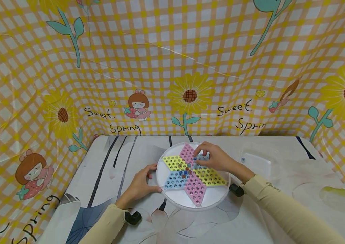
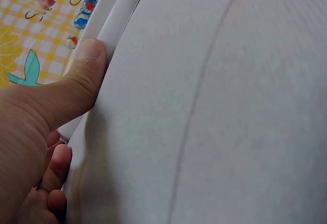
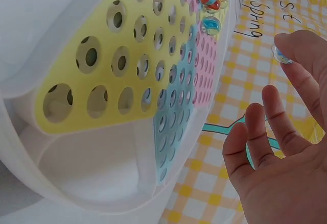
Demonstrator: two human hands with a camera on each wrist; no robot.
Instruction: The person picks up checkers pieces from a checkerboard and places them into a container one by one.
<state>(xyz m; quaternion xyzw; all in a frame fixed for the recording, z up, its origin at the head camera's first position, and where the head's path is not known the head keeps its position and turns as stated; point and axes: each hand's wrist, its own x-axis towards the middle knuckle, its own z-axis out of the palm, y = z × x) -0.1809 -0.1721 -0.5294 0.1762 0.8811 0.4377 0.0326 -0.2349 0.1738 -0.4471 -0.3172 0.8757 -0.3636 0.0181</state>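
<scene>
A round white Chinese checkers board (image 1: 175,200) lies on the table, its star made of pink, yellow and light blue points. Several glass marbles (image 1: 185,173) sit clustered near its middle. At the board's left rim, my left hand (image 1: 140,183) holds the edge; in the left wrist view the thumb (image 2: 91,50) lies on the rim and other fingers curl beside it. Above the far right of the board, my right hand (image 1: 213,157) pinches a clear and blue marble (image 3: 281,54) between thumb and forefinger. Its other fingers are loosely bent, away from the board.
A clear plastic tray (image 1: 259,167) stands right of the board, with a marble (image 1: 243,159) in its left part. A yellow checked cloth (image 1: 160,51) hangs behind and at both sides. Dark wrist devices (image 1: 133,218) sit at both sleeves.
</scene>
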